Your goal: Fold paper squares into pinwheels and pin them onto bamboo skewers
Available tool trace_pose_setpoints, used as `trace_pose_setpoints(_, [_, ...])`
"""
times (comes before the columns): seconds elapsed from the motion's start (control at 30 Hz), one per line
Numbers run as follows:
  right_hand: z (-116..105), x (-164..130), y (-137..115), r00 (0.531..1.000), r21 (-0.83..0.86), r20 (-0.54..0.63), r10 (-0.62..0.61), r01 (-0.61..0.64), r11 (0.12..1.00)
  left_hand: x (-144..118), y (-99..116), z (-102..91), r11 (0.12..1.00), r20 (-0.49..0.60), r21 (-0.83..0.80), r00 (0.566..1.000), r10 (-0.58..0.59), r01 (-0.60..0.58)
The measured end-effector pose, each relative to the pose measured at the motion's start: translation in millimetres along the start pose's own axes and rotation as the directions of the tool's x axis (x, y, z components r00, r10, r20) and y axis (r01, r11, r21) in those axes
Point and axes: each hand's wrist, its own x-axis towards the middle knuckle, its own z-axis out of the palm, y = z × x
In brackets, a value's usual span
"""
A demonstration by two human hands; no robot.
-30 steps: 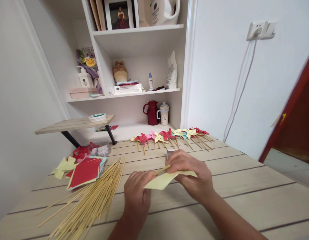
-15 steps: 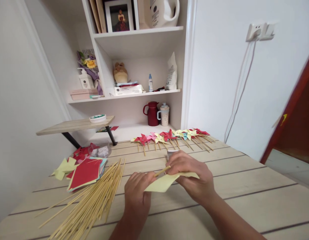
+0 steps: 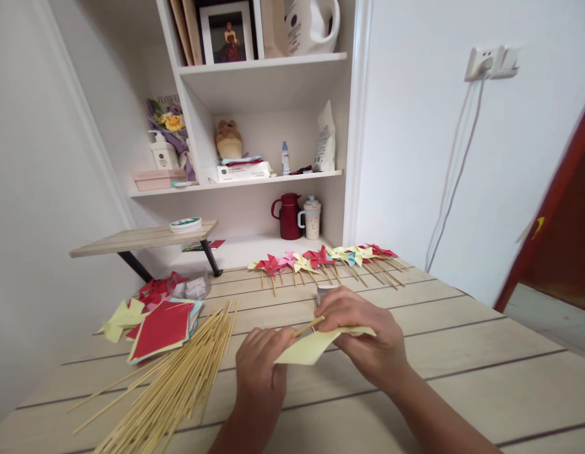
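Low over the middle of the table, my left hand (image 3: 261, 364) is closed round one end of a thin wooden stick (image 3: 304, 328), its thumb along the stick. My right hand (image 3: 370, 334) pinches a pale yellow paper pinwheel (image 3: 310, 352) at the stick's other end. Fingers cover part of the paper, and its left corner reaches my left hand. A short bit of pin or wire shows beside the right fingertips; how it joins the stick is hidden. Just behind my right hand stands a small grey object (image 3: 326, 291), partly covered.
Many loose wooden sticks (image 3: 188, 372) lie to the left. Beyond them sit stacked coloured paper squares (image 3: 162, 329), a yellow folded pinwheel (image 3: 122, 320) and a clear container (image 3: 193, 287). A row of finished pinwheels (image 3: 316, 257) lines the back edge, below the shelf (image 3: 254, 247).
Both hands keep the same grip on the stick and the yellow pinwheel, with almost no movement. The whole view has shifted very slightly.
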Motion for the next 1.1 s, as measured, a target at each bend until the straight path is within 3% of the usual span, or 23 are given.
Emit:
trace_pose_setpoints(0.23, [0.0,0.9,-2.6,1.000,-0.005,0.000,0.004,-0.004,1.000,-0.1,-1.7,-3.1,0.995,0.028,0.081,0.998,0.057,-0.059])
trace_pose_setpoints(0.43, [0.4,0.4,-2.3,0.999,0.055,0.021,-0.025,0.023,0.998,8.1,1.6,-15.5,0.957,0.073,0.218,0.981,0.179,-0.191])
trace_pose_setpoints(0.6, [2.7,-4.1,-0.6,0.999,0.162,-0.020,0.048,-0.044,0.986,14.8,5.9,-20.2,0.906,0.009,0.299,0.950,0.312,-0.300])
trace_pose_setpoints(0.73, [3.2,-6.4,0.9,0.997,0.177,-0.036,0.072,-0.065,0.982,14.3,6.1,-19.5,0.899,0.014,0.313,0.948,0.319,-0.307])
trace_pose_setpoints(0.9, [0.9,-4.0,-0.8,1.000,0.059,-0.013,0.005,-0.004,0.998,13.0,6.6,-22.8,0.880,0.024,0.354,0.943,0.331,-0.318])
trace_pose_setpoints(1.1, [-2.3,0.0,-9.9,0.987,-0.079,0.031,-0.158,0.160,0.984,14.5,10.9,-28.4,0.853,0.024,0.387,0.928,0.371,-0.351])
